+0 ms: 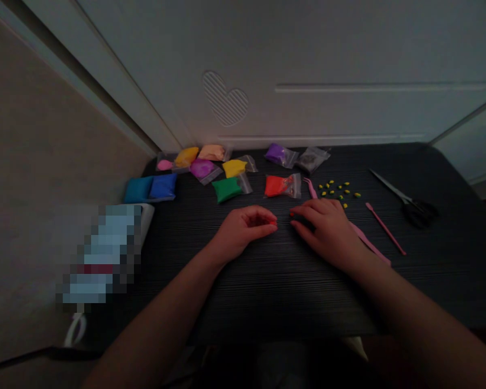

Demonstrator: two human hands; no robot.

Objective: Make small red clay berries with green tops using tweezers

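Observation:
Between the thumb and fingers of my left hand (243, 227) a lump of red modelling clay (272, 222) is pinched, mostly covered by the fingertips. Just to its right, my right hand (326, 224) has its thumb and index finger close together around a tiny bit of red clay (292, 214). The two hands are apart, low over the dark table. A zip bag of red clay (277, 186) lies just beyond them. Pink tweezers (368, 243) lie partly under my right hand. Past its knuckles are several small yellow-and-green clay pieces (331, 192).
Bags of green (227, 189), yellow (234, 168), purple (277, 154) and blue clay (163, 187) lie toward the back and left. A pink tool (385, 228) and scissors (405, 199) are at right. A blurred-out device (105, 248) with a white cable stands at left.

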